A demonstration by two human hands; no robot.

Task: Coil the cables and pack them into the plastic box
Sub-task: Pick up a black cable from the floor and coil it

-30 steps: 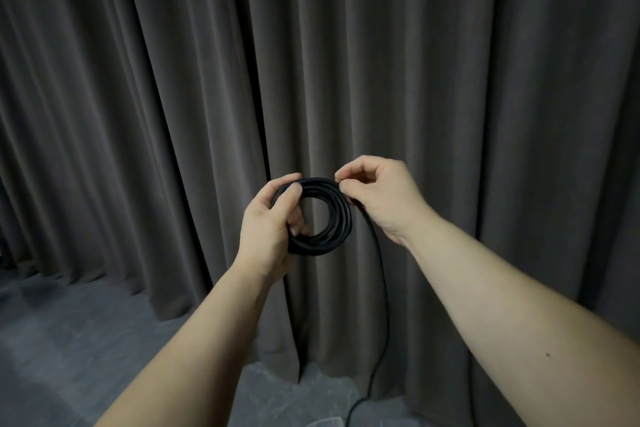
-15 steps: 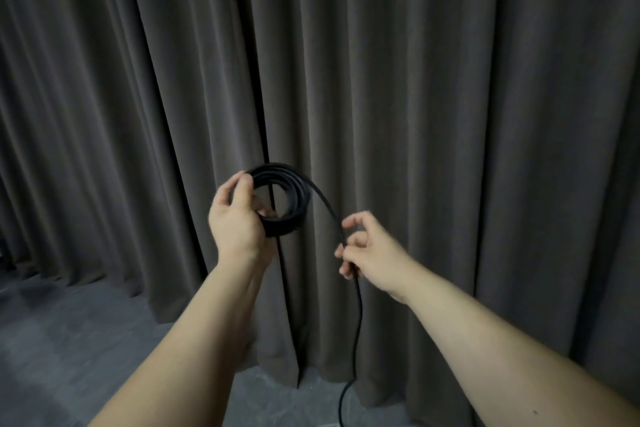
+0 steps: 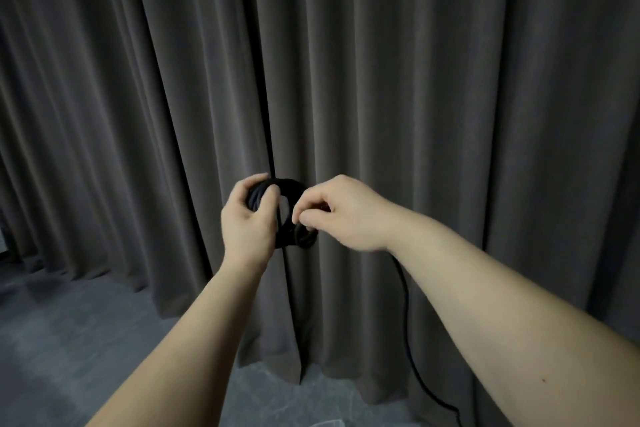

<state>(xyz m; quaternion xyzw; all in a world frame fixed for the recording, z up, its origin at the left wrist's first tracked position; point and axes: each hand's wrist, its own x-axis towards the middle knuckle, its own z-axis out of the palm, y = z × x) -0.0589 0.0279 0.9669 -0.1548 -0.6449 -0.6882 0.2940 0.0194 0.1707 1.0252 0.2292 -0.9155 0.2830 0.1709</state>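
Black cable coil (image 3: 300, 236) held up in front of the chest, gripped on its left side by left hand (image 3: 250, 218): thumb across the front of the bundle, fingers curled round the back, loops packed tightly under the thumb. Right side of the coil met by right hand (image 3: 341, 215), fingertips (image 3: 298, 217) bunched together in a pinch on the coil's right rim; exact strand under the pinch hidden by the knuckles. Hands close together, nearly touching across the small open centre of the coil.

Below the right wrist, loose cable tail (image 3: 406, 315) dropping away from the coil, hanging down along the forearm's far side and curving to the floor at lower right, end out of view past the frame edge.

Behind the grip, dark grey curtain (image 3: 381, 80) in heavy vertical folds, filling the background to both sides and above. Beneath and left of the grip, grey floor (image 3: 69, 340), open under both forearms. Free air around the coil on all sides except where the hands close on it. Plastic box not in view.
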